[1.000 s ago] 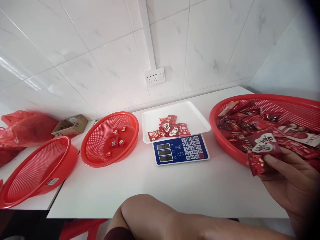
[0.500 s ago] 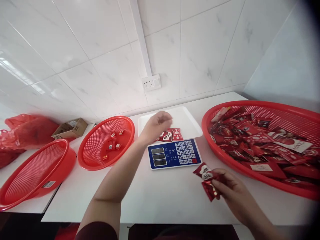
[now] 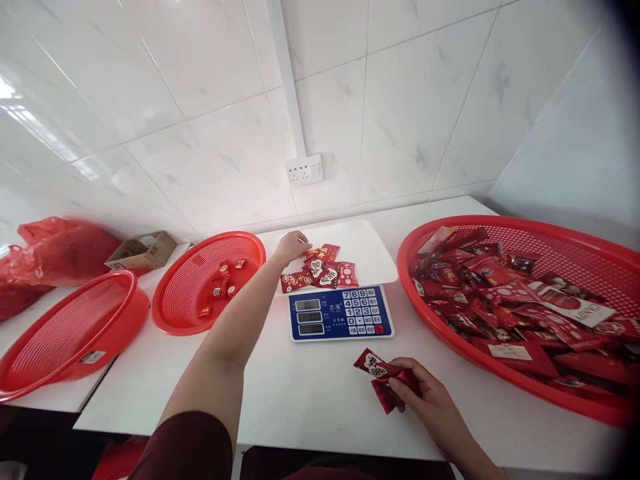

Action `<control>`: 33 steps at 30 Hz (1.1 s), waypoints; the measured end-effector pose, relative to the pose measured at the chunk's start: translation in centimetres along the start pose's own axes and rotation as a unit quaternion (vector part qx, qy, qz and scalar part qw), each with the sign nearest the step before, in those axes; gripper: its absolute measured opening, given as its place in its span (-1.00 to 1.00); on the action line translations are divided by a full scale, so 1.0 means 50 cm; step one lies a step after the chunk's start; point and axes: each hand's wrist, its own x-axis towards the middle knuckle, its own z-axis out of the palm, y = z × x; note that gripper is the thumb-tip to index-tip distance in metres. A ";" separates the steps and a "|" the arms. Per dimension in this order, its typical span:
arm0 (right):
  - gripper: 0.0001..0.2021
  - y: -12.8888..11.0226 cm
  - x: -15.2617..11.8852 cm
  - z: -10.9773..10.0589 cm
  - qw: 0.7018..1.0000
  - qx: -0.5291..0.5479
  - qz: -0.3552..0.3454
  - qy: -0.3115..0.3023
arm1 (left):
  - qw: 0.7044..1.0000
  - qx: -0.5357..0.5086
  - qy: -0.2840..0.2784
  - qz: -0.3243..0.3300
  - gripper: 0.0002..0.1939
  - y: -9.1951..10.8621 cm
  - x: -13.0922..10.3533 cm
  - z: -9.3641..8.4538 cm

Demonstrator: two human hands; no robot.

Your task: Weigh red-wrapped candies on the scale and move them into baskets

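I'm watching the right hand [image 3: 425,393] pinching red packets [image 3: 373,363] before the scale [image 3: 340,317], the left hand [image 3: 293,248], its grip unclear, reaching behind it beside the tray's [image 3: 373,243] few packets [image 3: 327,268], many more filling the basket [image 3: 550,248] rightward.

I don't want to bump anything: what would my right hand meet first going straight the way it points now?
Probably the blue scale, near edge, with the red packets in your right hand leading; height over the table is unclear, so it might pass above.
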 end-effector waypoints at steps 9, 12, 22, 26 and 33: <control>-0.67 0.004 0.004 -0.013 0.999 -0.037 -0.005 -0.025 | 0.988 -0.085 0.119 0.041 -0.78 0.017 -0.034 -0.047; -0.69 0.001 0.003 -0.019 0.998 -0.047 0.011 -0.046 | 0.968 -0.178 0.143 0.104 -0.81 0.030 -0.112 -0.047; -0.48 -0.016 -0.007 -0.010 0.966 0.004 0.119 -0.228 | 0.959 -0.237 -0.092 0.128 -0.79 -0.014 -0.474 0.132; -0.60 -0.025 -0.008 0.027 0.963 -0.014 0.091 -0.254 | 0.954 -0.272 -0.089 0.088 -0.74 -0.025 -0.497 0.154; -0.67 -0.026 -0.010 0.040 0.966 -0.030 0.079 -0.243 | 0.906 -0.396 -0.153 -0.005 -0.74 -0.036 -0.497 0.164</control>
